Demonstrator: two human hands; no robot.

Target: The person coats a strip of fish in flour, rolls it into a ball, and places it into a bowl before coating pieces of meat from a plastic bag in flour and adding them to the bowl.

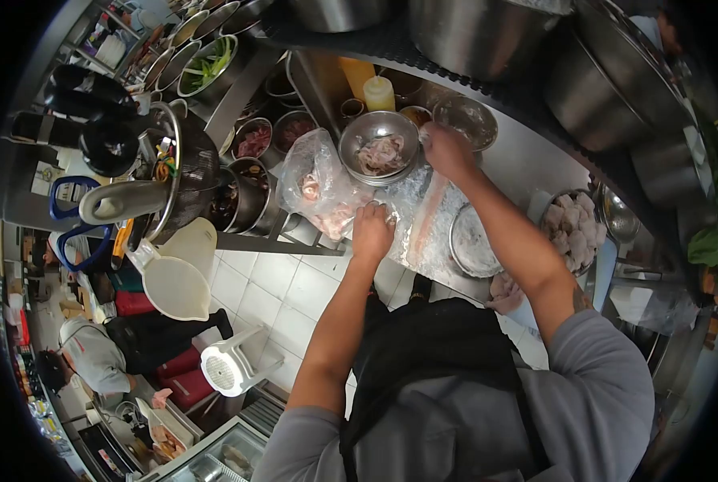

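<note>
My left hand (373, 233) is closed, its fingers curled on clear plastic at the right edge of a plastic bag (320, 157) with pale raw meat inside. My right hand (449, 153) is closed in a fist beside a metal bowl (478, 120) with residue inside; what it grips is hidden. From below that fist a long pale pink strip (428, 213) runs down over the plastic-covered counter. Between the hands and farther back, a steel bowl (379, 124) of sliced pale meat sits on stacked bowls. A round, whitish-coated metal dish (473, 241) lies under my right forearm.
A bowl of pale meat chunks (572, 225) stands right. Behind are a squeeze bottle (379, 94) and tubs of red meat (254, 138). Large pots (487, 36) fill the shelf overhead. At left hang a white jug (175, 285) and blue-handled scissors (73, 201). A white stool (226, 368) and another person (98, 353) are lower left.
</note>
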